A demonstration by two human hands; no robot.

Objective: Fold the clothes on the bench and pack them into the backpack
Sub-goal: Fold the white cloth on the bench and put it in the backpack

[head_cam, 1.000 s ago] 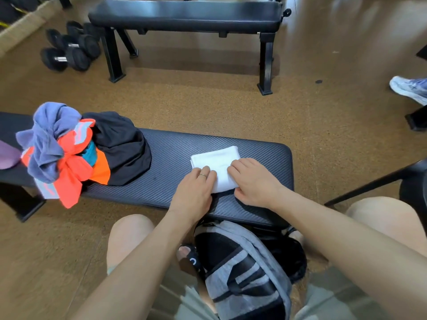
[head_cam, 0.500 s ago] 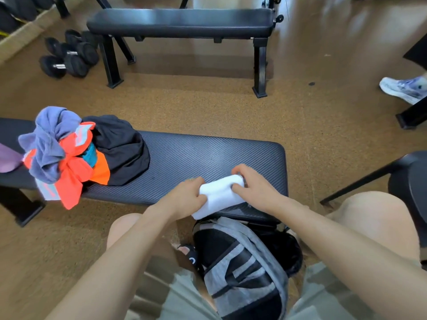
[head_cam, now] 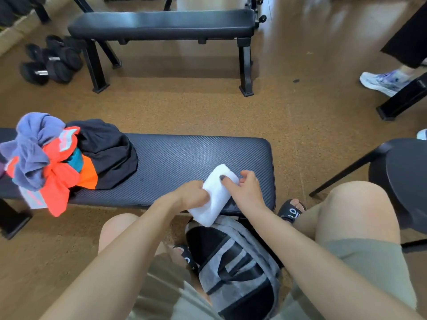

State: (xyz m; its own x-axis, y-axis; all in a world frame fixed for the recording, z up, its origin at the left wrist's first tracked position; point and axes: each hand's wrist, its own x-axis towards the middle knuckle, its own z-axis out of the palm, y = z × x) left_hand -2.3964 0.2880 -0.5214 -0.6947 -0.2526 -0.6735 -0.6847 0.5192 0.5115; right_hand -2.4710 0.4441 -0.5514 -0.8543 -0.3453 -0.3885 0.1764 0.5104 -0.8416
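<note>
The folded white cloth (head_cam: 216,195), earlier flat on the bench (head_cam: 175,162), is now tilted over the bench's near edge above the backpack (head_cam: 235,262). Left hand (head_cam: 193,196) grips its 9 o'clock side; right hand (head_cam: 246,190) has loosened, thumb touching.

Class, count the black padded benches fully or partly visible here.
2: the near black padded bench holding the clothes, and the far black padded bench beyond it. Others may lie out of frame.

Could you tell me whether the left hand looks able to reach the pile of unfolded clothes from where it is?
Probably yes: bare bench lies between the left hand and the pile of clothes, but it grips the folded white cloth.
</note>
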